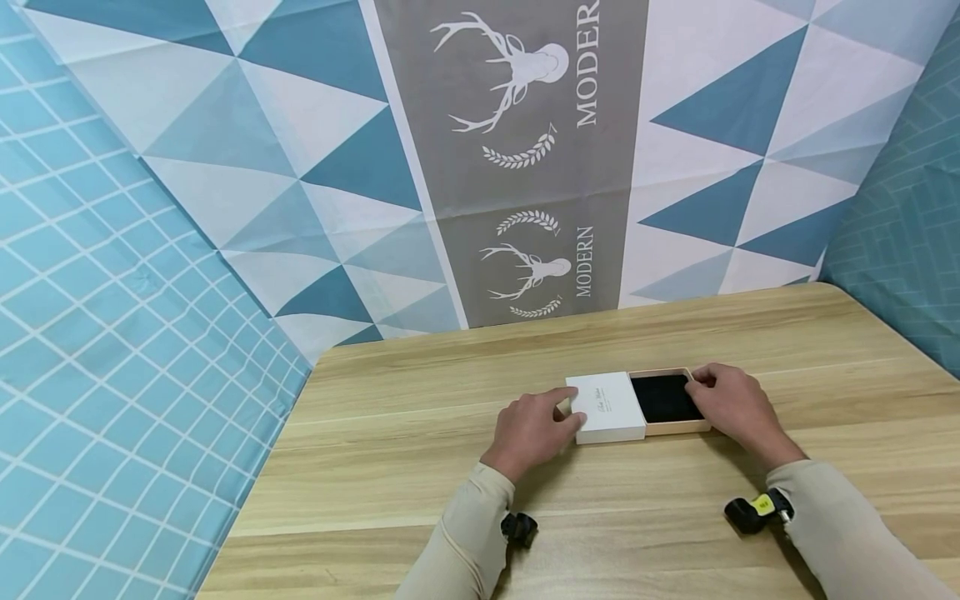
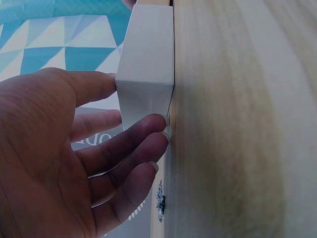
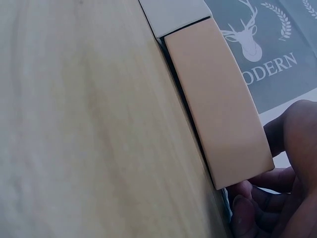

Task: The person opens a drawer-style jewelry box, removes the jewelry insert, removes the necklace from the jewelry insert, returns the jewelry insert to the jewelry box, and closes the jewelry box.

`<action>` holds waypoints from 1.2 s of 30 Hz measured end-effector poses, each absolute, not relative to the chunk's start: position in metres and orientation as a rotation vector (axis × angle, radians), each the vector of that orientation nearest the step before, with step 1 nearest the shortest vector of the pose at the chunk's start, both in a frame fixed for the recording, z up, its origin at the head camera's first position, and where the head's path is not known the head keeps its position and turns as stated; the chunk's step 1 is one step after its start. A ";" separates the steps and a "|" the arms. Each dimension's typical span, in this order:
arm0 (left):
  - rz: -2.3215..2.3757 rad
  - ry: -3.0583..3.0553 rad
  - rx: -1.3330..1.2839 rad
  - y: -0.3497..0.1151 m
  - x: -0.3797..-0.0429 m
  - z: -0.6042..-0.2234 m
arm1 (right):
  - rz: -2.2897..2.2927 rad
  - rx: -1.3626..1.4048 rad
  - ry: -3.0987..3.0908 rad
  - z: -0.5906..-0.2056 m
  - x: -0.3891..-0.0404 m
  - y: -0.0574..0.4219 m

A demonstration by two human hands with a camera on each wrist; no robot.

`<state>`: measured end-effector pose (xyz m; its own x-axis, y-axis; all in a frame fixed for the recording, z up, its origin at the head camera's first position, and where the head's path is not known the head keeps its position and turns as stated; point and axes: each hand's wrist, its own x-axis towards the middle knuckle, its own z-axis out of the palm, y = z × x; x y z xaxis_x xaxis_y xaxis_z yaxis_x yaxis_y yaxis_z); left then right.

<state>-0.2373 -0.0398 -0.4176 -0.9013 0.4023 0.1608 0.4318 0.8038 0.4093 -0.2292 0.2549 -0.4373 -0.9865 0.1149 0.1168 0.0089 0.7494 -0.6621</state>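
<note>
A flat box lies on the table, partly slid apart: a white cover (image 1: pixel 606 407) with small print on top, and a peach-coloured drawer (image 1: pixel 677 427) extending from its right side. Black padding (image 1: pixel 666 398) shows inside the drawer. My left hand (image 1: pixel 531 429) holds the cover's left end with thumb and index finger; in the left wrist view the other fingers curve loosely beside that end. At the drawer's right end, my right hand (image 1: pixel 738 408) pinches the wall, thumb on the inner side. The right wrist view shows its fingers curled under the drawer's end (image 3: pixel 220 114).
A small shiny silver-and-black object (image 2: pixel 160 201) appears near the left fingers, its kind unclear. The wood-grain table (image 1: pixel 420 467) reaches a patterned cloth wall (image 1: pixel 337 167) behind. Blue cloth (image 1: pixel 112 333) hangs at the left. Each wrist wears a black camera.
</note>
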 end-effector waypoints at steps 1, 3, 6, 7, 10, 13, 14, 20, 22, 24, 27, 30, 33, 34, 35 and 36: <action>-0.688 -2.919 -0.678 -0.040 -0.237 -0.418 | 1.058 -0.101 -2.797 -0.437 -0.229 0.255; -0.690 -2.917 -0.681 -0.040 -0.237 -0.418 | 1.060 -0.100 -2.796 -0.437 -0.229 0.255; -0.697 -2.914 -0.687 -0.040 -0.238 -0.417 | 1.053 -0.099 -2.795 -0.437 -0.229 0.256; -0.698 -2.915 -0.688 -0.040 -0.238 -0.417 | 1.049 -0.099 -2.794 -0.437 -0.229 0.256; -0.696 -2.916 -0.690 -0.040 -0.238 -0.417 | 1.037 -0.106 -2.794 -0.436 -0.230 0.255; -0.693 -2.920 -0.687 -0.040 -0.239 -0.417 | 1.036 -0.112 -2.792 -0.435 -0.230 0.255; -0.692 -2.921 -0.686 -0.040 -0.239 -0.417 | 1.041 -0.113 -2.793 -0.435 -0.230 0.255; -0.692 -2.924 -0.678 -0.040 -0.239 -0.417 | 1.045 -0.116 -2.792 -0.434 -0.229 0.255; -0.692 -2.923 -0.679 -0.040 -0.238 -0.417 | 1.043 -0.115 -2.791 -0.435 -0.229 0.254; -0.691 -2.925 -0.681 -0.040 -0.238 -0.417 | 1.047 -0.109 -2.794 -0.435 -0.229 0.255; -0.686 -2.928 -0.682 -0.040 -0.238 -0.417 | 1.057 -0.110 -2.796 -0.435 -0.229 0.254; -0.685 -2.930 -0.680 -0.040 -0.238 -0.417 | 1.061 -0.115 -2.797 -0.435 -0.229 0.254; -0.690 -2.931 -0.678 -0.040 -0.238 -0.417 | 1.060 -0.115 -2.801 -0.436 -0.229 0.254; -0.691 -2.931 -0.678 -0.040 -0.238 -0.417 | 1.060 -0.114 -2.802 -0.436 -0.230 0.254; -0.692 -2.932 -0.677 -0.040 -0.238 -0.417 | 1.060 -0.112 -2.803 -0.437 -0.230 0.254; -0.692 -2.933 -0.676 -0.040 -0.237 -0.417 | 1.060 -0.110 -2.803 -0.437 -0.230 0.254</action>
<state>-0.2375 -0.0400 -0.4172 -0.9027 0.4038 0.1483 0.4275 0.8037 0.4138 -0.2297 0.2537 -0.4371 -0.9871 0.1189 0.1074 0.0181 0.7488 -0.6625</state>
